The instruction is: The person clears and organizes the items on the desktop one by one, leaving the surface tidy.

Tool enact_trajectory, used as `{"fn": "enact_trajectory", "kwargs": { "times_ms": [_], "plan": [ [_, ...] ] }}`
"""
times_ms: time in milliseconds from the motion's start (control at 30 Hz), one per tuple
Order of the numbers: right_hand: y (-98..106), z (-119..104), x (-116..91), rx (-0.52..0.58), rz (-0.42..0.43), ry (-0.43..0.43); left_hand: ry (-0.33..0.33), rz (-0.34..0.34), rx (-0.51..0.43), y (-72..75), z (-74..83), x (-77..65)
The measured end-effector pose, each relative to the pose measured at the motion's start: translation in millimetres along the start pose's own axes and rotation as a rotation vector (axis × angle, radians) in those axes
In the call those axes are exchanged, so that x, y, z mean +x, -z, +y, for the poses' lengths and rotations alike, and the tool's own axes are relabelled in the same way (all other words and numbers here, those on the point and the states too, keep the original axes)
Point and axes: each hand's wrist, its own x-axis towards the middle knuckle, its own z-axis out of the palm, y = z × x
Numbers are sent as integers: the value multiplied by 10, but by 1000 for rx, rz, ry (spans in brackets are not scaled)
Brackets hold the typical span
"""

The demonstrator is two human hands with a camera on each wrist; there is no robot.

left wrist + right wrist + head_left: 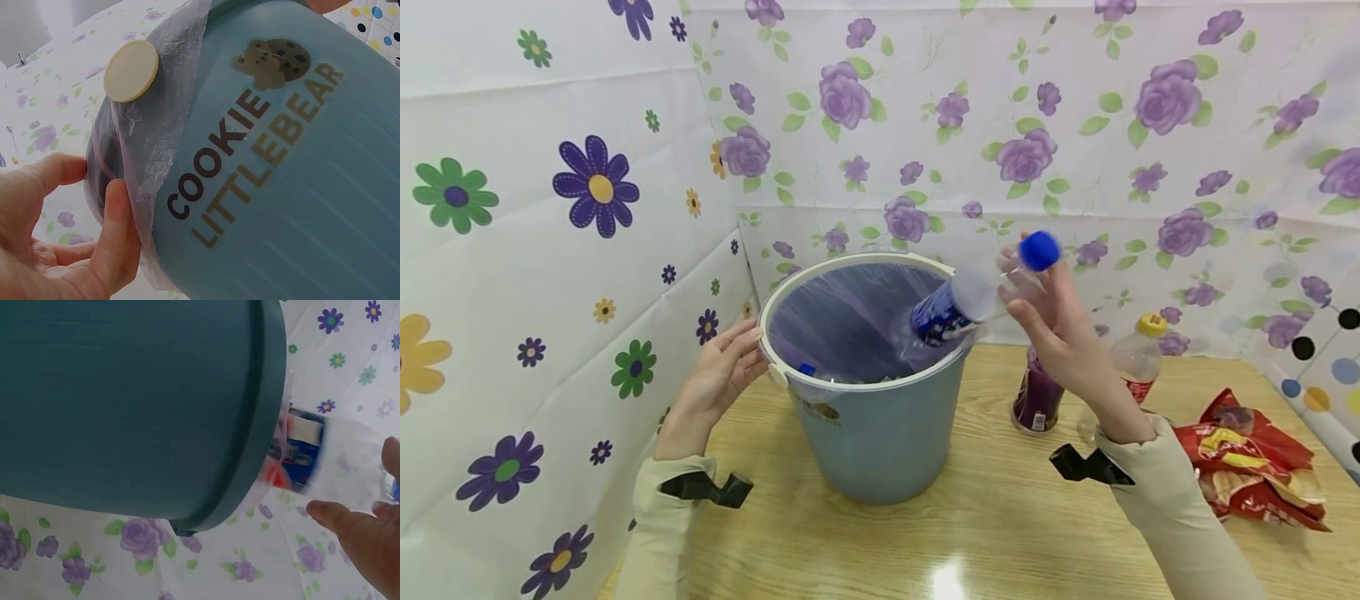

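A light blue bucket [880,433], lined with a clear plastic bag [165,125], stands on the table. My left hand [726,372] pinches its cream rim and the bag from the left side. Over the right side of the rim, a clear plastic bottle with a blue label [942,315] and blue cap [1040,250] leans bottom-first into the bucket, blurred. My right hand [1060,321] is at the bottle's neck end, its fingers spread loosely and not gripping it. Inside the bucket, another blue cap [807,369] shows low at the front; the rest there is mostly hidden.
Right of the bucket stand a bottle of purple drink [1036,404] and a clear bottle with a yellow cap [1138,354]. Crumpled red snack packaging [1255,458] lies at the table's right. Flower-patterned sheets [925,125] enclose the table behind and at the left.
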Motion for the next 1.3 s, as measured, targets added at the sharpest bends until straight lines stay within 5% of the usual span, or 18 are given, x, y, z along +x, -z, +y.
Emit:
{"fn": "enact_trajectory", "kwargs": {
  "times_ms": [500,967,1300],
  "plan": [
    [187,117,-287,-204,14,-218,-1,20,17,15,-18,-6],
    [497,320,-538,-424,178,-223,-7,19,34,11,-21,4],
    [610,479,-614,-567,213,-371,7,17,19,10,-16,3]
  ]
}}
